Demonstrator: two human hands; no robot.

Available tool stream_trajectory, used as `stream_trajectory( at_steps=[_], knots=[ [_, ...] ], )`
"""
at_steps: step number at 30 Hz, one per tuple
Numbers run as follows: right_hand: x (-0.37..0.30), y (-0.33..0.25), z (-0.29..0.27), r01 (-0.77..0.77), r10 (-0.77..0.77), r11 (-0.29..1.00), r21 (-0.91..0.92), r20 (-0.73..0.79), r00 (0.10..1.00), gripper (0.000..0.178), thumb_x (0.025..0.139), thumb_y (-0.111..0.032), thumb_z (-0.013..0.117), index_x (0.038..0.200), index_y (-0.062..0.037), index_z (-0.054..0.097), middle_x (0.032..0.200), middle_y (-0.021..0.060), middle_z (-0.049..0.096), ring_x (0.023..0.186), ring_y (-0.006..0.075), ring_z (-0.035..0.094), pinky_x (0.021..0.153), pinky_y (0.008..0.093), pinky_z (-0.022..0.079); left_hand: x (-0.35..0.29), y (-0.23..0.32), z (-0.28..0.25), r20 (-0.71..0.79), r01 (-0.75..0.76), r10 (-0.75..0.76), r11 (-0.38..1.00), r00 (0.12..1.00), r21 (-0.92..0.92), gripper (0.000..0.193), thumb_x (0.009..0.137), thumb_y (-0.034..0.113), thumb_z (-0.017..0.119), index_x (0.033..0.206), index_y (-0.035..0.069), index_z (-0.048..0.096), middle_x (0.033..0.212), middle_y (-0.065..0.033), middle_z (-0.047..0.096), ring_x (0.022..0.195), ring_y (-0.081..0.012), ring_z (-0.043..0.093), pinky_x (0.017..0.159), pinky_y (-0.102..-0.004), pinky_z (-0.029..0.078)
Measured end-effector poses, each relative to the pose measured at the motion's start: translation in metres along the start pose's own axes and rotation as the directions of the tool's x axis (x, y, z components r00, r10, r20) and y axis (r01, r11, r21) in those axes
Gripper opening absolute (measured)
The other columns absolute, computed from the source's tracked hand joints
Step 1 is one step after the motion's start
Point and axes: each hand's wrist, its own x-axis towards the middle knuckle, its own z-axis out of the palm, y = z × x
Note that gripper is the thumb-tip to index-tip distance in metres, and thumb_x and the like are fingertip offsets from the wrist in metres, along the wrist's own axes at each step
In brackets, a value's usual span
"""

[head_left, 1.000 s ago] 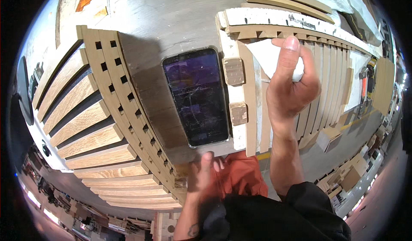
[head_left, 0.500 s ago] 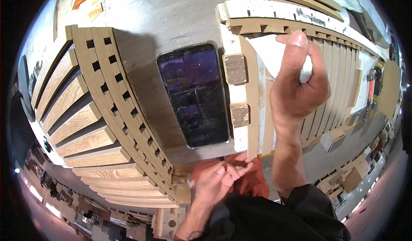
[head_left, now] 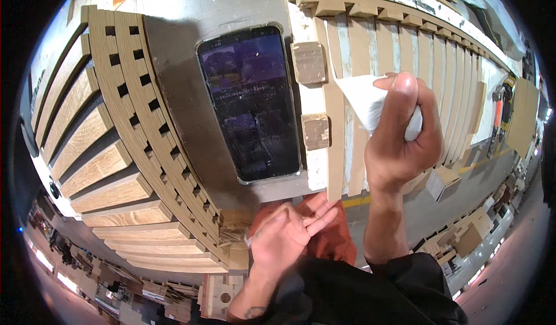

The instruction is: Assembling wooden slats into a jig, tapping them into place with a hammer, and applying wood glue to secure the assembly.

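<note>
My right hand (head_left: 402, 131) is closed round a white cone-shaped squeeze bag (head_left: 360, 96), thumb on top. The bag's narrow tip points left and meets the first wooden slat (head_left: 335, 157) in a row of parallel slats. From the tip a thin white line runs along this slat toward the far end. My left hand (head_left: 284, 235) is palm up at the slat's near end, fingers partly stretched out and their tips by its edge, with nothing visibly held. At the far ends of the slats lies a notched wooden rail (head_left: 362, 9).
A large dark phone (head_left: 252, 116) with a cracked-looking screen lies left of the slats. Two wooden blocks (head_left: 310, 63) sit on a white strip between them. At left stands a stack of slats (head_left: 107, 157) with notched rails (head_left: 130, 82). Clamp-like tools (head_left: 499, 111) lie at far right.
The view has shifted. My right hand has drawn the bag's tip nearer along the slat, away from the notched rail. My left fingers have stretched out a little more.
</note>
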Motion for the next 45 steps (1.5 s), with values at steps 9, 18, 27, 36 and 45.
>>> stream_trajectory(
  at_steps=[9,18,27,36,45],
  knots=[
    [-0.045,-0.01,-0.039,-0.081,0.083,0.996,-0.024,0.13,0.988,0.016,0.093,-0.004,0.061,0.078,0.0018,0.063,0.069,0.0094,0.064,0.057,0.0172,0.058,0.053,0.0277,0.044,-0.003,-0.006,-0.003,-0.02,-0.027,0.026,0.999,0.999,-0.044,0.027,0.099,0.029,0.047,0.09,0.006,0.059,0.15,-0.033,0.03,0.145,-0.0442,0.021,0.12,-0.0598,0.011],
    [-0.087,-0.023,-0.083,-0.163,0.182,0.983,-0.089,0.296,0.938,0.01,0.089,-0.004,0.063,0.081,-0.0002,0.064,0.077,0.0134,0.066,0.063,0.023,0.064,0.056,0.03,0.049,-0.002,-0.013,-0.004,-0.033,-0.072,0.07,0.996,0.997,-0.053,0.03,0.1,0.028,0.045,0.087,0.003,0.057,0.147,-0.0331,0.036,0.143,-0.0467,0.025,0.119,-0.0617,0.013],
    [-0.098,-0.03,-0.104,-0.208,0.259,0.963,-0.172,0.37,0.892,0.007,0.089,-0.005,0.063,0.083,-0.0024,0.065,0.08,0.0123,0.066,0.066,0.0238,0.065,0.057,0.0314,0.05,-0.004,-0.017,0.0,-0.021,-0.089,0.089,0.995,0.996,-0.044,0.029,0.099,0.029,0.043,0.088,0.005,0.056,0.149,-0.032,0.034,0.143,-0.0478,0.024,0.119,-0.0609,0.011],
    [0.026,0.008,-0.01,-0.216,0.217,0.976,0.022,-0.008,0.976,0.031,0.101,-0.023,0.054,0.084,-0.0018,0.068,0.066,-0.0001,0.062,0.059,0.0059,0.053,0.051,0.0233,0.039,-0.008,-0.027,0.018,-0.11,-0.102,0.096,0.994,0.989,-0.048,0.028,0.092,0.033,0.055,0.091,0.007,0.064,0.157,-0.0264,0.019,0.148,-0.0391,0.013,0.122,-0.051,0.01],
    [0.043,0.034,0.014,-0.022,0.024,0.996,0.086,-0.016,1.0,0.022,0.097,-0.013,0.061,0.079,0.0004,0.061,0.063,0.0062,0.057,0.057,0.0133,0.05,0.053,0.0278,0.04,-0.008,-0.026,0.034,-0.159,-0.12,0.089,0.972,0.983,-0.202,0.025,0.088,0.026,0.057,0.093,0.002,0.062,0.153,-0.0283,0.025,0.148,-0.0447,0.011,0.122,-0.0543,0.007]
  ],
)
